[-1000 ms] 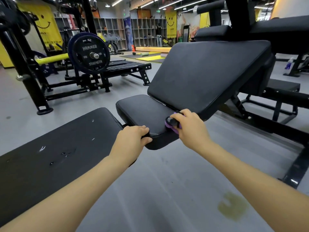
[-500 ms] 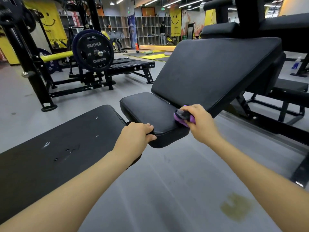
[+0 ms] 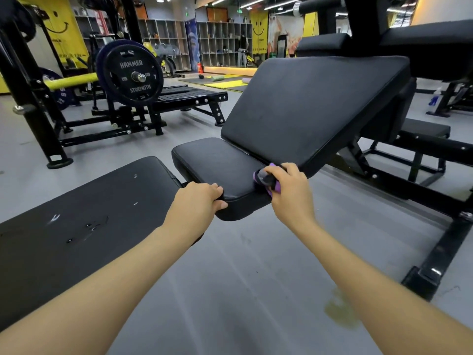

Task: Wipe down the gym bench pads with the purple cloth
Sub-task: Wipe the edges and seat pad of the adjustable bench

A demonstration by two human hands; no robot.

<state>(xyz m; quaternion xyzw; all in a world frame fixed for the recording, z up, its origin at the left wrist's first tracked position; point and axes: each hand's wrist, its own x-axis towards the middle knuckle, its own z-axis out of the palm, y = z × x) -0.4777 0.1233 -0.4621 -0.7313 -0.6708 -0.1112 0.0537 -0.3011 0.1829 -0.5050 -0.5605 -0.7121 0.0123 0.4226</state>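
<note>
A: Position of the purple cloth [image 3: 266,179]?
B: Bunched in the right hand [image 3: 289,190], pressed on the seat pad [image 3: 220,165] beside the backrest pad [image 3: 307,108].
A: Left hand [image 3: 197,203]?
B: Gripping the seat pad's near edge; hands apart.

— Where are the hands?
— The left hand [image 3: 197,203] grips the near corner of the black seat pad [image 3: 217,165]. The right hand [image 3: 289,190] presses a bunched purple cloth [image 3: 266,179] against that pad's right edge, just beneath the tilted back pad [image 3: 312,108].
— Anything else?
— A scuffed flat pad [image 3: 76,221] lies near left; a weight plate [image 3: 131,74] stands far left.
</note>
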